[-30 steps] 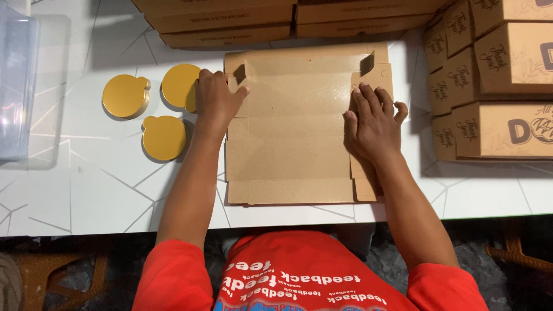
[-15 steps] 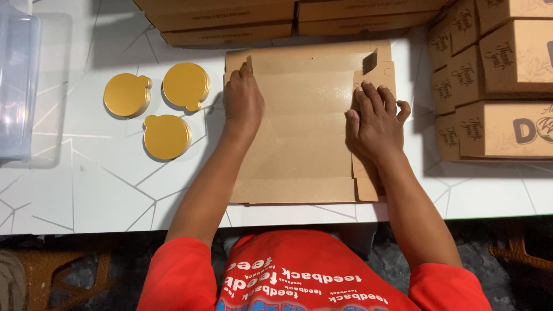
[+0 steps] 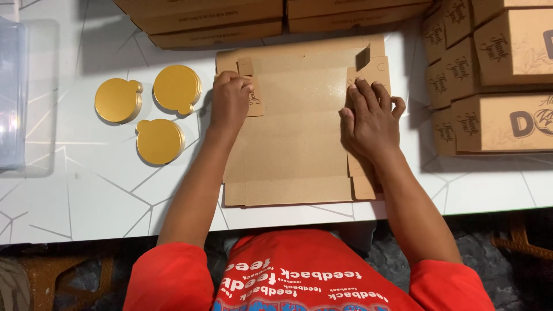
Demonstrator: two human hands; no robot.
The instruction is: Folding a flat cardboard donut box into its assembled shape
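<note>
White table [image 3: 80, 190] holds a flat brown cardboard box blank [image 3: 299, 138], its long side running away from the person. Made-up boxes [image 3: 495, 75] crowd its right edge and more lie past its far edge; three gold round boards [image 3: 158, 141] sit left, apart. Right hand [image 3: 371, 124] presses open and flat on the right flap. Left hand [image 3: 229, 103] curls closed, pinching the left flap [image 3: 254, 101] inward.

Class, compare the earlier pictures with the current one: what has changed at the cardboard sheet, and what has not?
The left hand has curled and folded the sheet's left flap inward. The right hand stays pressed flat on the cardboard sheet; the gold discs are unmoved.
</note>
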